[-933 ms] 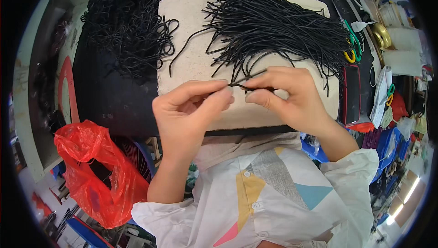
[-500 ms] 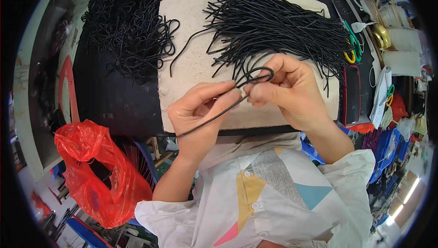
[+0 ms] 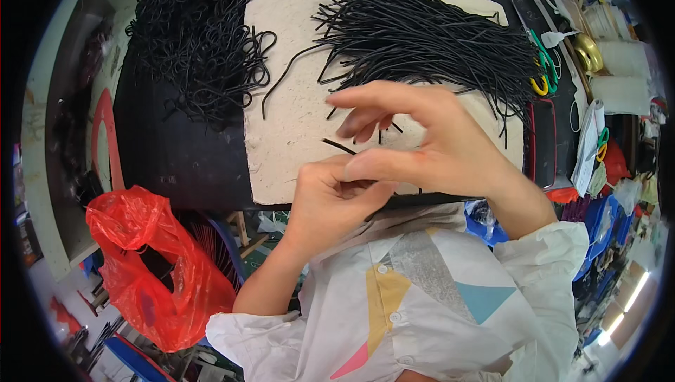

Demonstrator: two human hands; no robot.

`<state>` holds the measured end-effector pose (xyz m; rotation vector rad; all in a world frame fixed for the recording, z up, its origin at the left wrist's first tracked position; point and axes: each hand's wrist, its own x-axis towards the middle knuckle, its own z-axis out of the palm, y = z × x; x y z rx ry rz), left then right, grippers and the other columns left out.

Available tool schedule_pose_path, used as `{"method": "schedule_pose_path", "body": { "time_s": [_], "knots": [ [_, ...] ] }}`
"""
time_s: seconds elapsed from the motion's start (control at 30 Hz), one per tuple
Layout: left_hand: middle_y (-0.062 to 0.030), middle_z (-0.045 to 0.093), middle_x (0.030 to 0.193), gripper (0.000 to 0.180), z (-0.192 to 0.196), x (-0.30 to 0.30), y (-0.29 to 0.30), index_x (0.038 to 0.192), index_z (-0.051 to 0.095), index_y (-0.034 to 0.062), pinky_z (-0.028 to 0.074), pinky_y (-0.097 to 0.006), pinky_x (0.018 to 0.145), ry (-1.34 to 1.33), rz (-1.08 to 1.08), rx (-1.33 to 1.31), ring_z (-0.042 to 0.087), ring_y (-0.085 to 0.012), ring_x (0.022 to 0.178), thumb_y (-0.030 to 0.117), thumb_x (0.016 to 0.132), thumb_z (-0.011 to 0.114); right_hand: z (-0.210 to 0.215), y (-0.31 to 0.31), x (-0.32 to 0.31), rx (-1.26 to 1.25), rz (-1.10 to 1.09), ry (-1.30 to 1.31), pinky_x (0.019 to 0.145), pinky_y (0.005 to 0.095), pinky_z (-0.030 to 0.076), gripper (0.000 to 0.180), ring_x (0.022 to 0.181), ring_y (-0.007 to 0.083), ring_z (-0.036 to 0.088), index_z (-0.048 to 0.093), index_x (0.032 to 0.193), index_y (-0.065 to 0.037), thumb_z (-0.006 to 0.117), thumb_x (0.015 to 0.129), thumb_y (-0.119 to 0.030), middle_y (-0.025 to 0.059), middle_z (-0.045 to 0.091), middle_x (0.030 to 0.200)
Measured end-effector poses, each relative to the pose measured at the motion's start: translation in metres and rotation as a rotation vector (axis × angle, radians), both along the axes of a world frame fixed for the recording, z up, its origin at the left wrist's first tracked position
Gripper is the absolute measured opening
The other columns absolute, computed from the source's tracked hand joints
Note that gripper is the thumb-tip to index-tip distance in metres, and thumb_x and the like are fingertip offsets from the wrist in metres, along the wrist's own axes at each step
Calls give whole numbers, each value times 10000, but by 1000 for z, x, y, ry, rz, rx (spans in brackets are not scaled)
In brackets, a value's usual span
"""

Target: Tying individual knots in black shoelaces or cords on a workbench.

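Note:
My left hand (image 3: 329, 203) is closed in a fist at the near edge of a beige board (image 3: 288, 150) and pinches a black cord (image 3: 340, 146), whose short end sticks out above it. Over the fist arches my right hand (image 3: 429, 146), thumb pressed against the left fingers, index and middle finger raised and curled around the same cord. Most of the cord is hidden between the hands. Just beyond them a heap of straight black cords (image 3: 422, 30) lies on the board.
A pile of tangled, looped black cords (image 3: 197, 37) lies at the far left on the black table (image 3: 176, 164). Green and yellow scissors (image 3: 543, 66) and a dark flat case (image 3: 543, 144) are at the right. A red plastic bag (image 3: 151, 269) hangs below left.
The long cord stretched between my hands has been drawn in and is now mostly hidden. My left hand moved right under the right hand, whose fingers have lifted and spread.

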<state>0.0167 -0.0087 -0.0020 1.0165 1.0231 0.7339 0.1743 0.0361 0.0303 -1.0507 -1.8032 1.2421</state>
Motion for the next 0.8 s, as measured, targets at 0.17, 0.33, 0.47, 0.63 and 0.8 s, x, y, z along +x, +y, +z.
{"method": "schedule_pose_path", "body": {
  "time_s": [0.17, 0.33, 0.47, 0.63, 0.8],
  "knots": [
    [-89, 611, 782, 127, 7, -6, -1, 838, 618, -67, 454, -188, 558, -116, 4, -148, 574, -89, 657, -1, 734, 648, 1, 15, 3, -225, -72, 142, 611, 221, 473, 168, 662, 101, 589, 626, 880, 36, 609, 742, -58, 78, 640, 751],
    [-77, 615, 810, 160, 9, -8, 0, 914, 605, -32, 455, -199, 597, -618, 398, -226, 579, -124, 671, 14, 763, 633, -32, -6, 13, 66, -339, -3, 597, 238, 452, 165, 693, 134, 575, 654, 851, -37, 666, 691, -75, 49, 617, 781],
    [-80, 607, 890, 119, -9, 6, 7, 913, 599, -25, 442, -199, 647, -468, 581, -64, 557, -112, 711, -8, 796, 589, -42, -44, 10, 887, -275, -389, 637, 292, 413, 169, 766, 183, 541, 647, 797, -87, 700, 637, -100, 28, 570, 813],
    [-56, 534, 862, 98, -13, -1, 3, 899, 582, -58, 448, -197, 663, -162, 208, 190, 546, -98, 751, -20, 811, 563, -21, -34, 8, 598, -282, -289, 678, 297, 395, 215, 789, 190, 526, 638, 781, -82, 730, 586, -91, 27, 548, 817],
    [-57, 561, 840, 98, -13, -7, 3, 896, 580, -50, 467, -216, 691, -345, 36, -114, 557, -103, 760, -16, 804, 574, -20, -26, 15, -600, -126, 337, 643, 214, 432, 162, 720, 97, 540, 622, 850, -20, 674, 699, -46, 29, 583, 788]
  ]
}}
